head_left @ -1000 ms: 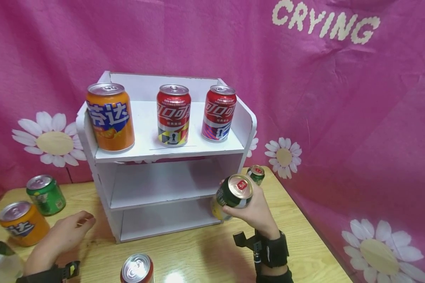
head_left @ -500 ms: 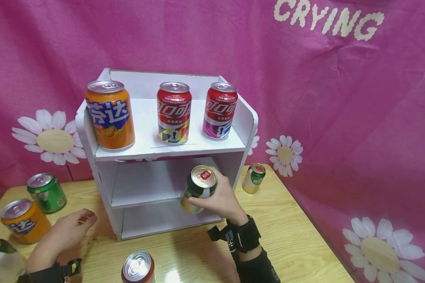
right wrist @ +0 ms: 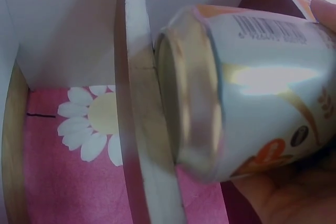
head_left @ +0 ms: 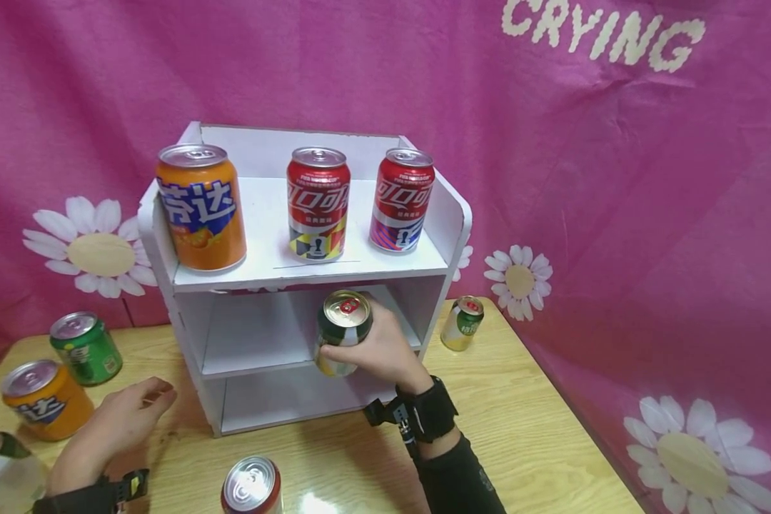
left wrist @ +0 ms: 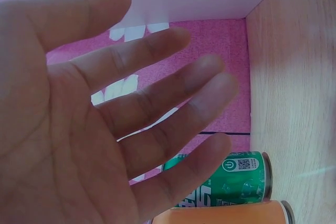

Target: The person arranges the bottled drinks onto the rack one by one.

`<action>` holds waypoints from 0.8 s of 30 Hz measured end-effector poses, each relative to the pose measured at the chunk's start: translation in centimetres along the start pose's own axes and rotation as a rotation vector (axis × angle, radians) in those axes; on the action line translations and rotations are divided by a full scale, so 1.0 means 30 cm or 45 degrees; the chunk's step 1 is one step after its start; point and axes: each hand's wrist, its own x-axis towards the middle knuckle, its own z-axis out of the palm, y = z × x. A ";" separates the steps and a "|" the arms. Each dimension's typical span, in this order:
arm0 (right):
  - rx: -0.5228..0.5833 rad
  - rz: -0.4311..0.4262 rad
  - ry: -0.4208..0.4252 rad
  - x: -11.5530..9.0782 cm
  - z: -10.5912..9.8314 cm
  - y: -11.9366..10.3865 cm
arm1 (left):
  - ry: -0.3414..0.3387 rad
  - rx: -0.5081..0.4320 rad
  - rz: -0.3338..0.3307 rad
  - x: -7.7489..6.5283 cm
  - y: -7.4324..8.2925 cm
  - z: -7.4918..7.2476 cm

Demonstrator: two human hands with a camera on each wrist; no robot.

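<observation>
My right hand (head_left: pixel 385 348) grips a dark green and white beer can (head_left: pixel 340 330) with a gold lid at the front of the middle level of the white shelf (head_left: pixel 257 358). In the right wrist view the bottom of the can (right wrist: pixel 262 93) is close to the edge of a shelf board (right wrist: pixel 149 129); whether they touch I cannot tell. My left hand (head_left: pixel 118 422) holds nothing, its fingers apart in the left wrist view. Nearest to it are an orange soda can (head_left: pixel 48 403) and a green soda can (head_left: pixel 86 350).
On the top level stand an orange can (head_left: pixel 202 214) and two red cola cans (head_left: pixel 318 207). A small green and white can (head_left: pixel 462 325) stands right of the shelf. Another red can (head_left: pixel 252 487) is at the front, and a green-white can (head_left: pixel 6 475) at lower left.
My right hand has carried the beer can leftward from the shelf's right side to the front of its middle level. My left hand has stayed in place.
</observation>
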 end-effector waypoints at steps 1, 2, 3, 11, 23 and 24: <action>0.003 0.000 -0.002 0.003 0.002 0.000 | 0.003 0.002 0.003 0.000 0.001 0.000; 0.006 0.002 -0.003 0.006 0.004 0.000 | 0.002 0.003 0.003 0.000 0.001 -0.001; 0.013 0.001 -0.008 0.008 0.005 0.001 | 0.002 0.004 0.005 0.000 0.002 -0.001; 0.077 0.032 -0.038 0.037 0.011 0.059 | 0.018 0.015 0.026 -0.005 0.009 0.000; 0.112 0.079 -0.059 0.063 0.049 0.125 | 0.033 0.006 0.039 -0.004 0.001 0.001; 0.101 0.091 -0.056 0.060 0.054 0.127 | 0.041 0.007 0.049 -0.006 0.000 0.003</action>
